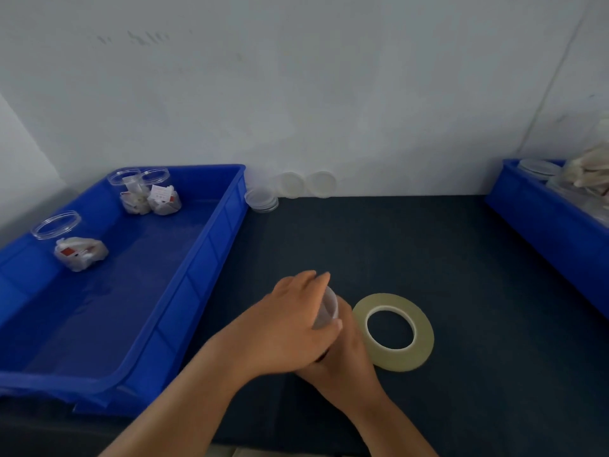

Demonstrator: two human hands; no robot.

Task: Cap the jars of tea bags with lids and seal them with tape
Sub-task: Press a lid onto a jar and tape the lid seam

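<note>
1. Dark tabletop (461,275) against a plain white wall. The jar (327,310) is out of the blue bin (211,245) and held over the table, just left of the tape roll (425,338).
2. The left hand (290,328) curls over the jar's top, and the right hand (349,354) wraps it from below.
3. It's too blurry to tell whether a lid is on yet. It probably wants pressing down evenly.
4. The person should check the rim sits flush before reaching for tape.
5. Spare lids (290,184) wait by the wall, and three open jars (80,242) are still in the bin.
</note>
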